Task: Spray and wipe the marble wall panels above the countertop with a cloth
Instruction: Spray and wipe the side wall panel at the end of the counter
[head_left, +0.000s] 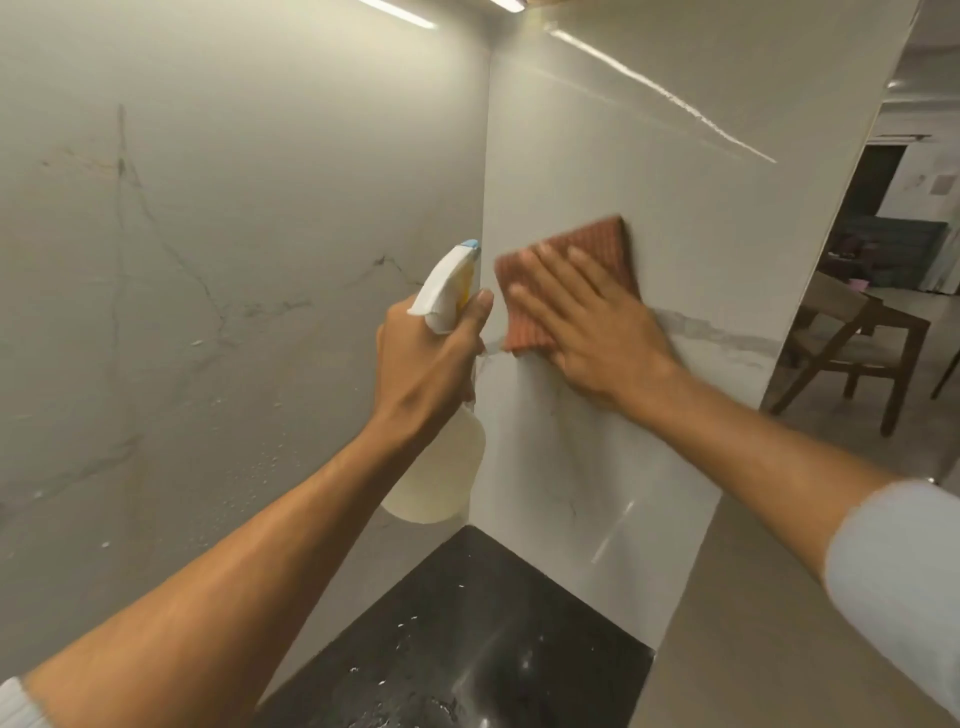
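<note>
My left hand (423, 353) is wrapped around the neck of a clear spray bottle (439, 478) with a white trigger head and blue nozzle (452, 280), held up near the inside corner of the two marble panels. My right hand (592, 327) lies flat, fingers spread, pressing a reddish-brown ribbed cloth (582, 260) against the right marble panel (649, 171). The left marble panel (234, 208) carries grey veins and scattered spray droplets low down. The cloth looks blurred.
A black speckled countertop (483, 634), wet with droplets, lies below the corner. A light strip (400, 13) glows overhead. To the right, past the panel's end edge (769, 467), a room holds a wooden chair (852, 353).
</note>
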